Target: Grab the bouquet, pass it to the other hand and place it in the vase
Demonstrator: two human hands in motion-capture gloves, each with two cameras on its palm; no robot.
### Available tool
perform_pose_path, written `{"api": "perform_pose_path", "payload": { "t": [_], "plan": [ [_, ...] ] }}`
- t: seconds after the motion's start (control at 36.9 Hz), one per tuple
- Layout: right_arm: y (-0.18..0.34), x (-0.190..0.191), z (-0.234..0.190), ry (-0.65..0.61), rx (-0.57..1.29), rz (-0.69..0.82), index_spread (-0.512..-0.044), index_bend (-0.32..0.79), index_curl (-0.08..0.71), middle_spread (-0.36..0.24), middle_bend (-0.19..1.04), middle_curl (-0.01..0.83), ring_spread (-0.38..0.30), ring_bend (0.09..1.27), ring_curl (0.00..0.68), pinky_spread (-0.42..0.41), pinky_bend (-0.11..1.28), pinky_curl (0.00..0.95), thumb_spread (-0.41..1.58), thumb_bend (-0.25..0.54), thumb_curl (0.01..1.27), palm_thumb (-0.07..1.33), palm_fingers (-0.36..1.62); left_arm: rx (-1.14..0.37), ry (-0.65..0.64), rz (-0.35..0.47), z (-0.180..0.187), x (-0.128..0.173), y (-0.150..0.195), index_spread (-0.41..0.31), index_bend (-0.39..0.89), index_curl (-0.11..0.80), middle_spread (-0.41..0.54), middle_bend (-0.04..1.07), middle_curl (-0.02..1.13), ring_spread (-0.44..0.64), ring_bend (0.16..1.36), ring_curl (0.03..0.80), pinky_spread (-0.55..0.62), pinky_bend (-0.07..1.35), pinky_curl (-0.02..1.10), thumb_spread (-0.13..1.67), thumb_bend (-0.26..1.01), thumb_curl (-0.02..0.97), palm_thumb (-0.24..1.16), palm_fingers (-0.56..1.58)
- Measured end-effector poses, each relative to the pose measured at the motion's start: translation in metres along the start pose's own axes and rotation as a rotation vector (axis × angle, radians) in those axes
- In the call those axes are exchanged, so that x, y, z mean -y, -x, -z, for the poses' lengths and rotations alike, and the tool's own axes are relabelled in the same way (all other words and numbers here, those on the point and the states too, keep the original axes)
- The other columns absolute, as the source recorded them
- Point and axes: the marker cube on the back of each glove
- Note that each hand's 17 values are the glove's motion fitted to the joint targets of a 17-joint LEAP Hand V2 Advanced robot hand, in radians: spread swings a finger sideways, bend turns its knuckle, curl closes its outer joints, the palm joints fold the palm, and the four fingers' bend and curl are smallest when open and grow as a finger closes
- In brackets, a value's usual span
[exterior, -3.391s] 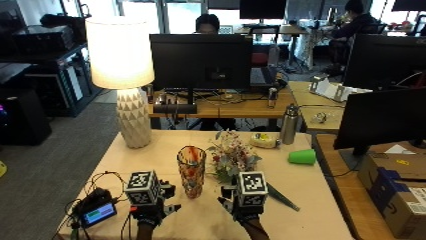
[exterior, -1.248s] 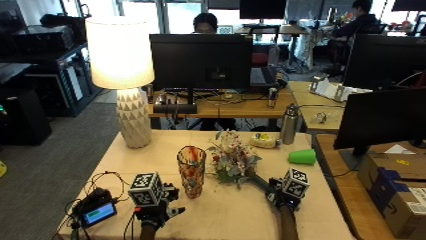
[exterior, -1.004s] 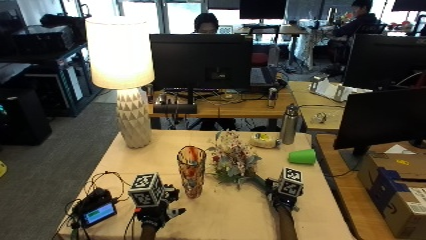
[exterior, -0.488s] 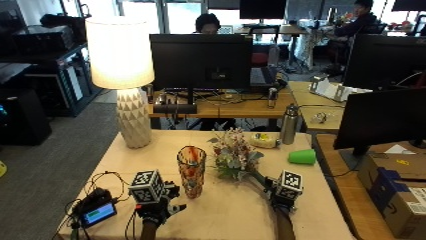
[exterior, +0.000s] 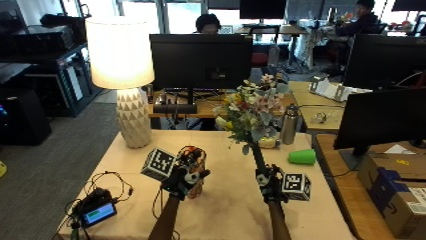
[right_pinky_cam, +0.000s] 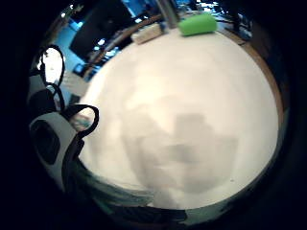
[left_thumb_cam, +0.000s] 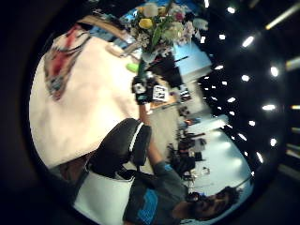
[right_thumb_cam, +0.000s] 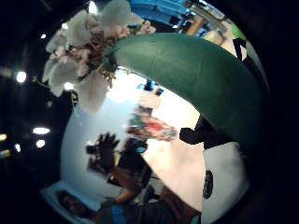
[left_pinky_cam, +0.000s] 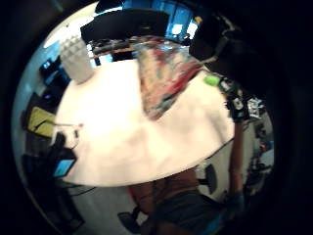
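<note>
Over the beige table (exterior: 226,210), right hand (exterior: 267,182) gripped the bouquet (exterior: 253,112) upright by its stems, while left hand (exterior: 178,179), fingers spread, hovered just beside the vase (exterior: 194,170).

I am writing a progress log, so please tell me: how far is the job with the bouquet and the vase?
Done: the bouquet is off the table, held upright by its stem in the right hand. In hand: the left hand is by the vase, apart from the stem, so the handover is not yet made. Left: pass the bouquet to the left hand, then put it into the vase, which holds no flowers.
</note>
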Motion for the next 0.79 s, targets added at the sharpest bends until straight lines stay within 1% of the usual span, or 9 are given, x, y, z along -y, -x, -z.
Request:
{"api": "perform_pose_path", "payload": {
  "t": [0.08, 0.16, 0.24, 0.38, 0.43, 0.52, 0.54, 0.65, 0.79],
  "plan": [
    [0.028, -0.006, -0.004, 0.01, 0.147, 0.067, -0.278, 0.16, 0.345, -0.196, 0.64, 0.555, -0.195, 0.97, 0.54, -0.28, 0.78, 0.481, 0.63, -0.027, 0.62, 0.96, 1.33, -0.229, -0.005, -0.021, -0.01, 0.021, -0.021, -0.059, 0.12, 0.221, 0.063, 0.22, 0.34, 0.16, 0.68, 0.302, 0.34, 0.52, 0.35, 0.93, -0.02, 0.306, 0.21, 0.38],
    [0.057, -0.018, -0.008, 0.041, 0.265, 0.13, -0.276, 0.16, 0.356, -0.197, 0.64, 0.558, -0.195, 0.97, 0.541, -0.282, 0.78, 0.482, 0.62, -0.027, 0.63, 0.96, 1.32, -0.368, 0.0, 0.001, -0.018, 0.031, -0.048, -0.061, 0.11, 0.222, 0.037, 0.23, 0.35, 0.13, 0.68, 0.305, 0.31, 0.5, 0.35, 0.94, -0.01, 0.313, 0.24, 0.43],
    [0.083, -0.03, -0.013, 0.092, 0.371, 0.169, -0.276, 0.16, 0.365, -0.198, 0.65, 0.563, -0.194, 0.97, 0.542, -0.284, 0.78, 0.484, 0.61, -0.025, 0.65, 0.96, 1.32, -0.428, 0.008, 0.019, -0.027, 0.038, -0.065, -0.059, 0.1, 0.219, 0.005, 0.25, 0.36, 0.11, 0.68, 0.307, 0.28, 0.5, 0.36, 0.94, -0.01, 0.323, 0.29, 0.45],
    [0.116, -0.047, -0.026, 0.176, 0.53, 0.271, -0.277, 0.16, 0.38, -0.2, 0.65, 0.567, -0.192, 0.98, 0.542, -0.286, 0.78, 0.485, 0.6, -0.028, 0.66, 0.96, 1.31, -0.469, -0.003, -0.016, -0.048, 0.056, -0.071, -0.056, 0.1, 0.214, -0.025, 0.26, 0.38, 0.08, 0.67, 0.312, 0.26, 0.48, 0.36, 0.94, -0.01, 0.334, 0.34, 0.47],
    [0.125, -0.05, -0.031, 0.187, 0.546, 0.328, -0.275, 0.17, 0.386, -0.2, 0.65, 0.568, -0.192, 0.98, 0.542, -0.286, 0.78, 0.485, 0.59, -0.028, 0.67, 0.96, 1.32, -0.469, -0.025, -0.059, -0.053, 0.061, -0.076, -0.049, 0.09, 0.21, -0.042, 0.27, 0.38, 0.06, 0.68, 0.314, 0.25, 0.48, 0.36, 0.93, -0.01, 0.34, 0.37, 0.47],
    [0.137, -0.055, -0.038, 0.21, 0.567, 0.36, -0.276, 0.16, 0.394, -0.201, 0.65, 0.57, -0.192, 0.98, 0.542, -0.287, 0.78, 0.485, 0.59, -0.028, 0.67, 0.96, 1.32, -0.476, -0.073, -0.208, -0.053, 0.065, -0.09, -0.042, 0.09, 0.207, -0.053, 0.27, 0.39, 0.05, 0.67, 0.316, 0.25, 0.47, 0.36, 0.93, -0.01, 0.346, 0.4, 0.48],
    [0.141, -0.059, -0.04, 0.226, 0.587, 0.346, -0.276, 0.16, 0.396, -0.201, 0.65, 0.571, -0.191, 0.98, 0.542, -0.287, 0.78, 0.485, 0.59, -0.028, 0.68, 0.96, 1.32, -0.486, -0.081, -0.229, -0.053, 0.065, -0.096, -0.041, 0.09, 0.206, -0.056, 0.27, 0.39, 0.05, 0.67, 0.316, 0.24, 0.47, 0.36, 0.92, -0.02, 0.348, 0.41, 0.48],
    [0.152, -0.067, -0.048, 0.271, 0.615, 0.334, -0.277, 0.16, 0.406, -0.201, 0.65, 0.575, -0.191, 0.98, 0.541, -0.287, 0.78, 0.485, 0.58, -0.028, 0.68, 0.96, 1.32, -0.526, -0.084, -0.126, -0.053, 0.065, -0.1, -0.031, 0.08, 0.199, -0.07, 0.27, 0.39, 0.03, 0.68, 0.316, 0.23, 0.46, 0.36, 0.91, -0.02, 0.355, 0.43, 0.5],
    [0.142, -0.067, -0.065, 0.265, 0.499, 0.372, -0.277, 0.16, 0.415, -0.196, 0.65, 0.578, -0.191, 0.98, 0.541, -0.288, 0.78, 0.485, 0.58, -0.029, 0.69, 0.95, 1.32, -0.574, -0.1, -0.09, -0.052, 0.069, -0.101, -0.045, 0.1, 0.203, -0.101, 0.27, 0.39, -0.03, 0.7, 0.322, 0.17, 0.44, 0.36, 0.89, -0.02, 0.364, 0.47, 0.59]
  ]
}}
